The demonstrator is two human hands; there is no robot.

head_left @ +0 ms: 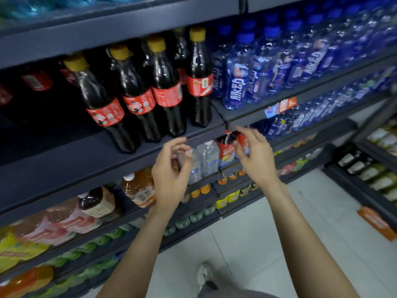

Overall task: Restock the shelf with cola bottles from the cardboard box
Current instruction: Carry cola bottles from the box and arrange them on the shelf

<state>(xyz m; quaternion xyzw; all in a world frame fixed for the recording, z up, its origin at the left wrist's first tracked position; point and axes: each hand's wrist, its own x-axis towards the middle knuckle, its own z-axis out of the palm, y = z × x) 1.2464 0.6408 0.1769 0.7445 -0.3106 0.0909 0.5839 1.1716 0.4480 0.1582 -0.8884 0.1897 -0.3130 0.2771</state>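
Both our hands empty, left hand (171, 168) and right hand (255, 155) loosely open below the shelf (64, 166); cola bottles (165, 87) stand near its edge; bump one and the row probably topples.

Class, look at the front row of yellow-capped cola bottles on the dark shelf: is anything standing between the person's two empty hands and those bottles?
Nothing visible does. The left hand and right hand hover open, just below the front edge of the dark metal shelf. The yellow-capped cola bottles stand at that edge, with only open air before them.
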